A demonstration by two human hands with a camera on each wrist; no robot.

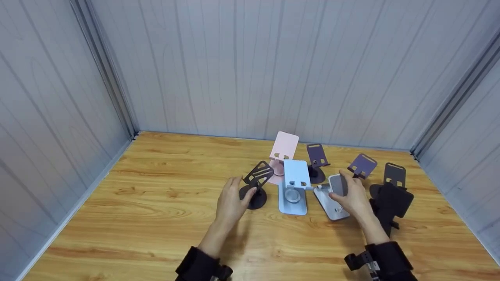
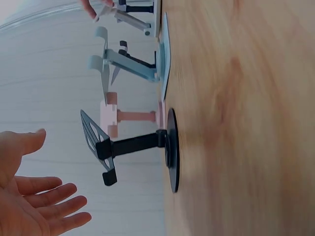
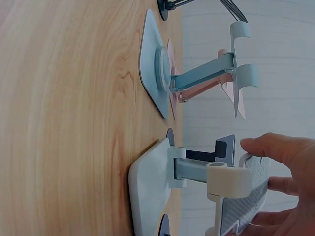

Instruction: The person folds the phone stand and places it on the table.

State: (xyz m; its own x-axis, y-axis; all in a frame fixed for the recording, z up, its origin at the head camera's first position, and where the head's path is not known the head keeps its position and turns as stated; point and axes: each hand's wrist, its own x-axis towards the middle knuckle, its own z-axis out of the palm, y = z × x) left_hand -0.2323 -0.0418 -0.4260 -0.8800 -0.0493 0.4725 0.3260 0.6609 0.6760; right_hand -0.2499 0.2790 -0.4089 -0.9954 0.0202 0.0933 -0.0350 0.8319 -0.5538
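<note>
My right hand [image 1: 356, 197] grips the upper plate of a white phone stand [image 1: 330, 207], thumb at one edge and fingers at the back. In the right wrist view this plate shows a grey ribbed pad [image 3: 246, 199], tilted above its white base [image 3: 152, 189]. On the left, my left hand [image 1: 230, 201] is beside a black phone stand [image 1: 258, 200] with a slotted plate and round base. The left wrist view shows the fingers [image 2: 59, 209] spread and apart from that stand. Between the hands stands a light blue phone stand [image 1: 293, 201].
Behind the blue stand are a pink phone stand [image 1: 284, 146] and a dark purple one [image 1: 317, 156]. Past my right hand stand a purple stand [image 1: 363, 166], a dark grey one [image 1: 394, 173] and a black one [image 1: 394, 201]. Pale walls [image 1: 250, 70] enclose the wooden table [image 1: 156, 210].
</note>
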